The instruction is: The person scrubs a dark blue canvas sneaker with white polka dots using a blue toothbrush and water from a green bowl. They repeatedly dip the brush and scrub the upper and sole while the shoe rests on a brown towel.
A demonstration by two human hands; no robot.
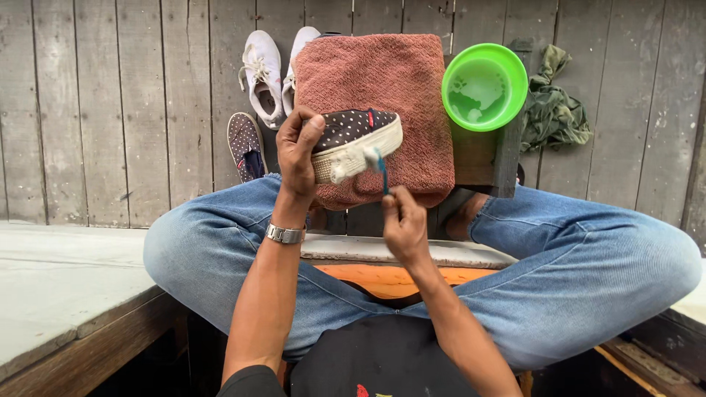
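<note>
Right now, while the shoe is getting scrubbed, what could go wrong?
1. The green bowl of water sits near the edge of the small wooden stand; a bump from a knee might tip it.
2. The left hand holds the dotted shoe only at one end, so hard strokes from the toothbrush in the right hand could twist it loose.
3. Foam may drip onto the pink towel and jeans.

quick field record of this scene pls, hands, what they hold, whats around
left hand: grips dotted dark shoe, sole edge turned up
right hand: holds blue toothbrush, bristles at the shoe's foamy white sole
under shoe: reddish towel
right of towel: green bowl with water
floor: white sneakers, second dotted shoe, green cloth
</note>
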